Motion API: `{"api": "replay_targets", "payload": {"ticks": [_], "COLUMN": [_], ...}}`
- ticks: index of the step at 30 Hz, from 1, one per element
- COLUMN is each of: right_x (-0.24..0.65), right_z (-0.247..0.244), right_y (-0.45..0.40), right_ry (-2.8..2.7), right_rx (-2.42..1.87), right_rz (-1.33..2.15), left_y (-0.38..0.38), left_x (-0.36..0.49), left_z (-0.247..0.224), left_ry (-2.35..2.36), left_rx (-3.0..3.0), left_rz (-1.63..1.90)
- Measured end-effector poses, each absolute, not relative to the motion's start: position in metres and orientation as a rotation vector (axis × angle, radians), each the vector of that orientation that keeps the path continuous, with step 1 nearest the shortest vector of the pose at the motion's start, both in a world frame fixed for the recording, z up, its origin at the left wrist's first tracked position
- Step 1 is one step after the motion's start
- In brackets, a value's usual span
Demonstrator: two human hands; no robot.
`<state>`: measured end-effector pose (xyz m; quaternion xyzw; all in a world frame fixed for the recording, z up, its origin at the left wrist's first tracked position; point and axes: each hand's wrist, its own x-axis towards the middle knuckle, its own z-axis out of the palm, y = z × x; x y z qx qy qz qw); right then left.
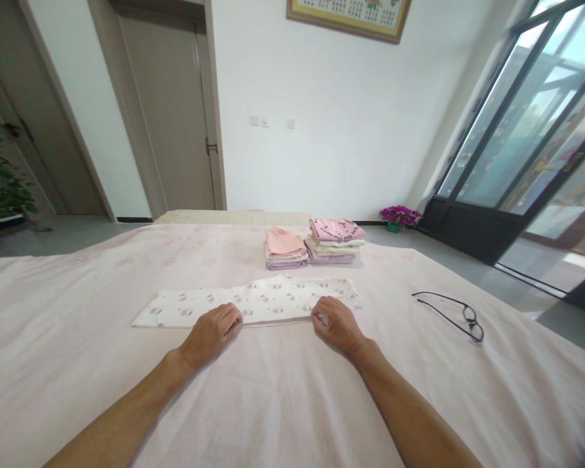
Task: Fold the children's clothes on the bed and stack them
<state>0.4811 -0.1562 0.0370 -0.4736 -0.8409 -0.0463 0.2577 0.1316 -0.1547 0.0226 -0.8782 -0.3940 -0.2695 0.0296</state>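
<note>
A pair of white patterned pants [268, 300], folded lengthwise into a long strip, lies flat across the bed in front of me. My left hand [217, 329] is closed on its near edge, left of the middle. Toward the right end, my right hand [335, 322] grips the same near edge with curled fingers. Small grey and red prints dot the cloth. Just beyond it stand two stacks of folded clothes: a shorter one topped by a peach garment [285, 242] and a taller one topped by a pink printed shirt [338, 229].
Black-framed glasses [461, 315] lie unfolded on the pale pink bedsheet [263, 403] at the right. Purple flowers [400, 216] stand on the floor beyond the bed. A glass door [507, 123] is at the right, a green plant [2, 169] at the far left.
</note>
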Motion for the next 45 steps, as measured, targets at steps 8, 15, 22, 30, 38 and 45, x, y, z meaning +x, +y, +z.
{"api": "replay_targets", "payload": {"ticks": [8,15,22,30,38,45], "right_x": [0.482,0.493,0.545,0.544,0.542,0.539], "right_z": [0.042,0.043,0.039,0.038,0.034,0.027], "right_y": [-0.157,-0.156,-0.147,-0.146,-0.145,-0.140], "right_ry": [-2.394,-2.339,-2.095,-2.144,-2.072,-2.110], "right_rx": [-1.246,-1.269,-1.603,-1.732,-1.682,-1.688], "right_rz": [-0.076,-0.015,-0.213,-0.251,-0.274,-0.142], "left_y": [-0.157,-0.157,-0.156,-0.153,-0.154,-0.135], "left_x": [0.133,0.133,0.131,0.130,0.129,0.095], "left_z": [0.031,0.031,0.030,0.027,0.028,0.026], "left_ry": [-1.180,-1.183,-1.201,-1.227,-1.463,-1.837], "left_rx": [-2.742,-2.791,-2.815,-2.828,-2.835,-2.265], "left_rz": [-0.761,-0.759,-0.767,-0.824,-0.961,-1.082]}}
